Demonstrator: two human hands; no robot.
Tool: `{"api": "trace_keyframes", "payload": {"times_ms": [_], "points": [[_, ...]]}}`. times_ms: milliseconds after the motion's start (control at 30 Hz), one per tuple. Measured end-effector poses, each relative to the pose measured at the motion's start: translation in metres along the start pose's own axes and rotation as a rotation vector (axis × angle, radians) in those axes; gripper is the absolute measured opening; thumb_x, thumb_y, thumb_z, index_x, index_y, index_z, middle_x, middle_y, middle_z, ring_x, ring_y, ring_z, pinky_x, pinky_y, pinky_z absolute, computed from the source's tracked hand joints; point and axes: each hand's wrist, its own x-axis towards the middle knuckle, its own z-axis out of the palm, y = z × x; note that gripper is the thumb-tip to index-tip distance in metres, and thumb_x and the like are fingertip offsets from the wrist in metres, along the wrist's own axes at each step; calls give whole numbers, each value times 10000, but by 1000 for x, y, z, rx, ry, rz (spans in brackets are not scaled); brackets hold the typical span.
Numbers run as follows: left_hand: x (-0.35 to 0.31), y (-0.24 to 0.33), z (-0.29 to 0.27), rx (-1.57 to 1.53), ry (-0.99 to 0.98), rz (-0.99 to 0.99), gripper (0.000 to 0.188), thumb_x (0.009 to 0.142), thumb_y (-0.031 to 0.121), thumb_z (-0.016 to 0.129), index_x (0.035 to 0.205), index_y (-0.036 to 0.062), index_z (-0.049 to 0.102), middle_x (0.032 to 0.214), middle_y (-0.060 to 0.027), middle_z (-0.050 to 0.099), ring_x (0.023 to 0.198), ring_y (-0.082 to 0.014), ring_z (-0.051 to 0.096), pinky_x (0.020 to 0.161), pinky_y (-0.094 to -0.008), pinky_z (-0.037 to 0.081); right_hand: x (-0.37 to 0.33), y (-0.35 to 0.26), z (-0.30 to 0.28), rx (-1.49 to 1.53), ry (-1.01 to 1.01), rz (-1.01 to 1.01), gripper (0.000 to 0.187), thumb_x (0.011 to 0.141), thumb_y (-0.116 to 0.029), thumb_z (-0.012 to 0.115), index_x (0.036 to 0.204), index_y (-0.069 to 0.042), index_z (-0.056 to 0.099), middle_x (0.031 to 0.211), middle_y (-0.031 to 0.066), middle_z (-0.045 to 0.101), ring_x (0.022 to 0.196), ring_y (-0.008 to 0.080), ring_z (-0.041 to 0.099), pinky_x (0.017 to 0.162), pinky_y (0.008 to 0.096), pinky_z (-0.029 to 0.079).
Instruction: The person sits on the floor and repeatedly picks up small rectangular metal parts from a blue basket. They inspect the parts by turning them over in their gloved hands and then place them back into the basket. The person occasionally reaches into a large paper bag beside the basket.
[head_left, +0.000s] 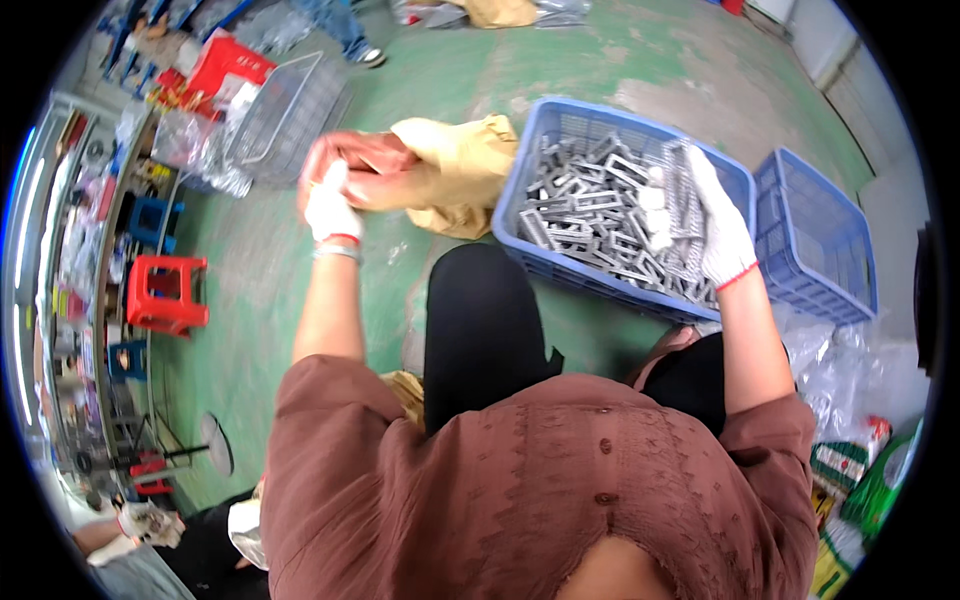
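My left hand, in a white glove, is closed on the reddish-brown end of a crumpled tan sack, slightly blurred. The sack lies on the floor left of a blue plastic basket. Many grey, rectangular frame-like parts fill that basket in a loose heap. At its right side, my right hand, also white-gloved, is closed around a long, grey, see-through ridged piece. White fingertips show along the piece's left edge. I cannot make out exactly what this piece is.
A second blue basket stands against the right of the full one. To the left are a red stool, a grey wire basket and loaded shelves. Clear plastic bags lie at right. Another person's leg shows far off.
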Motion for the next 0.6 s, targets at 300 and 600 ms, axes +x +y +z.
{"api": "trace_keyframes", "payload": {"times_ms": [300,600], "points": [[28,26,131,259,-190,-4,313,894,215,729,1113,11,637,955,-101,673,859,-224,670,722,-375,576,-16,-16,8,24,-166,-72,607,948,-627,565,1110,-44,619,906,97,669,735,210,628,620,368,525],[-150,18,212,1037,-524,1162,814,833,408,802,1422,-27,447,1380,-222,507,1096,-298,618,948,-393,503,-40,-18,0,65,-222,-38,598,974,-627,512,1057,-44,617,850,89,621,688,224,607,574,364,528]]}}
